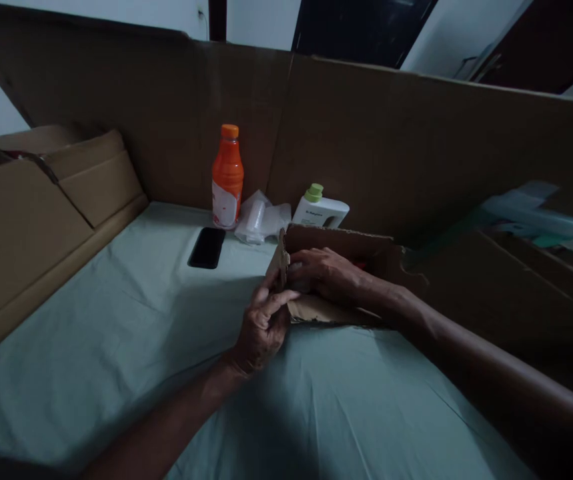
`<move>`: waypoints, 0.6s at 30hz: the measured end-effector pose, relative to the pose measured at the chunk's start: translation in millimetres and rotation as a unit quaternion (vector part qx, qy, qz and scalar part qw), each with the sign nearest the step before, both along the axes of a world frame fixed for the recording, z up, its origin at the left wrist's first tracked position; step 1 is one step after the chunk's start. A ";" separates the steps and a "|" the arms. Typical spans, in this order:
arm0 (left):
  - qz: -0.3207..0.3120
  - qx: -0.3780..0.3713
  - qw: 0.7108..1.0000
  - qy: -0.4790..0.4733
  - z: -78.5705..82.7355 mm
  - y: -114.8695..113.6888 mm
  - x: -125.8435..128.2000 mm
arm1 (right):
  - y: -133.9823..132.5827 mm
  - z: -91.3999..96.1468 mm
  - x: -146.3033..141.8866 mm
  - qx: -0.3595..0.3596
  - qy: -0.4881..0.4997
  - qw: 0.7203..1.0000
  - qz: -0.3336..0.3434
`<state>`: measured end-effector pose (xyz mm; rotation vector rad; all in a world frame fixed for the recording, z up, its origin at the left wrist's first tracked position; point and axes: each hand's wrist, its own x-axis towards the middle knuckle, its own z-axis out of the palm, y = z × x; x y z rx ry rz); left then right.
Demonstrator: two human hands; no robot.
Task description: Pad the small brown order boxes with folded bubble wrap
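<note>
A small open cardboard box (336,313) rests on the pale green cloth in front of me. My left hand (265,323) grips its left end, with the thumb lying along the near corner and the fingers around the outer wall. Over the rim and down inside the box is my right hand (323,273), its fingers bent near the left inner wall. Whatever those fingertips hold is hidden. A bit of something red (361,265) shows behind my right wrist, inside the box.
Behind the box stand a white bottle with a green cap (322,208), crumpled clear plastic (263,220) and an orange bottle (227,177). A black phone (207,248) lies left of them. Larger cardboard boxes (99,180) flank both sides; a tall cardboard panel (166,113) closes the back.
</note>
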<state>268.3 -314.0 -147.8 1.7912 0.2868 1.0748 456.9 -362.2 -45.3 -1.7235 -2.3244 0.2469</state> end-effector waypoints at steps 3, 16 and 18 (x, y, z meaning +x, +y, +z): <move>-0.002 -0.004 1.000 0.004 -1.0 0.7 0.2 | 9.0 2.8 -5.1 -0.045 -0.028 0.999 -0.009; 0.013 0.004 1.000 -0.013 -5.3 6.1 -0.3 | -70.0 41.2 1.2 0.182 0.106 0.953 -0.216; 0.032 0.015 0.999 -0.010 -8.9 8.7 -1.5 | -117.8 32.2 3.4 0.318 0.157 0.860 -0.367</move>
